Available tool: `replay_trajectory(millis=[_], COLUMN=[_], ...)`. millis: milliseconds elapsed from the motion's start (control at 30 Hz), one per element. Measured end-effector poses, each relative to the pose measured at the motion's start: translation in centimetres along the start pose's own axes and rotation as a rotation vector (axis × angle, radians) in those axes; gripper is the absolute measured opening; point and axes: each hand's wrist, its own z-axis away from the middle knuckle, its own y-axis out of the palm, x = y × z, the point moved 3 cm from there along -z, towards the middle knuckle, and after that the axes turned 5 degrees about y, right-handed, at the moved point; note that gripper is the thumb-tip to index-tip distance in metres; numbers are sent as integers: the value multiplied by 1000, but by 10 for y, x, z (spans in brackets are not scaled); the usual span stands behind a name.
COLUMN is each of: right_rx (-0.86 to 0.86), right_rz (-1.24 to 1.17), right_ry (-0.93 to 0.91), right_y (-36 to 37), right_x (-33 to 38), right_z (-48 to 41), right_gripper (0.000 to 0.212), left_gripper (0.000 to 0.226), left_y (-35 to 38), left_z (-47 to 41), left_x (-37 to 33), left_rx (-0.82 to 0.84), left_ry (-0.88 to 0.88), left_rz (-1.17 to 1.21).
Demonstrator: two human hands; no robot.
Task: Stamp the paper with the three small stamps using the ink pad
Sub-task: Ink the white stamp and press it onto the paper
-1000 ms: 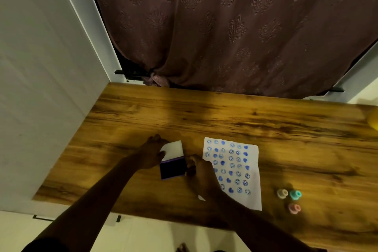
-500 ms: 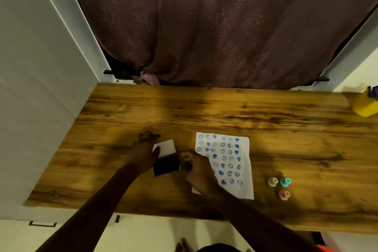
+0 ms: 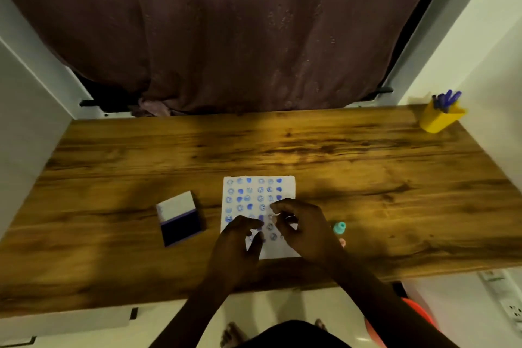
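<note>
The white paper (image 3: 258, 192), covered with several rows of blue stamp prints, lies near the table's front middle. My left hand (image 3: 237, 246) rests over its lower left part with fingers spread and nothing in them. My right hand (image 3: 303, 227) hovers over its lower right part, fingers loosely curled, nothing seen in them. The ink pad (image 3: 180, 219) lies open to the left of the paper, white lid up and dark blue pad toward me, touched by neither hand. A teal stamp (image 3: 339, 227) and a pink stamp (image 3: 342, 242) stand just right of my right wrist. The third stamp is hidden.
A yellow cup (image 3: 437, 120) holding blue pens stands at the wooden table's (image 3: 282, 150) far right corner. A brown curtain (image 3: 240, 37) hangs behind the table, and white walls close in on both sides. A power strip (image 3: 508, 302) lies on the floor at the right.
Both hands have let go of the ink pad and moved right onto the paper. The view has shifted right, bringing the yellow cup fully in.
</note>
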Motion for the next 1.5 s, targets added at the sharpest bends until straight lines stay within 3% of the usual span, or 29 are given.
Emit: replay_trajectory(millis=[233, 533, 700, 800, 900, 1067, 1300, 1500], right_rx=[20, 227, 316, 242, 157, 186, 238, 283], right_rz=[250, 785, 844, 679, 222, -272, -518, -579], right_ry=[10, 10, -60, -55, 126, 316, 457, 400], right_y=[-59, -83, -76, -81, -88, -84, -64, -47], right_x=[-36, -63, -74, -72, -59, -33, -18, -8], right_z=[13, 12, 5, 1, -4, -7, -5, -4], right_gripper=[37, 48, 51, 28, 11, 12, 16, 17], left_gripper=[21, 24, 25, 31, 35, 48, 52, 53], left_y=[48, 72, 73, 71, 68, 46, 18, 0], left_z=[-9, -14, -15, -16, -17, -16, -10, -2], left_x=[-36, -53, -55, -55, -54, -71, -65, -58], left_rx=[17, 65, 48, 42, 27, -95, -194, -184], left_ry=[32, 19, 22, 8, -2, 67, -53, -48], left_rz=[46, 13, 2, 52, 153, 168, 449, 484])
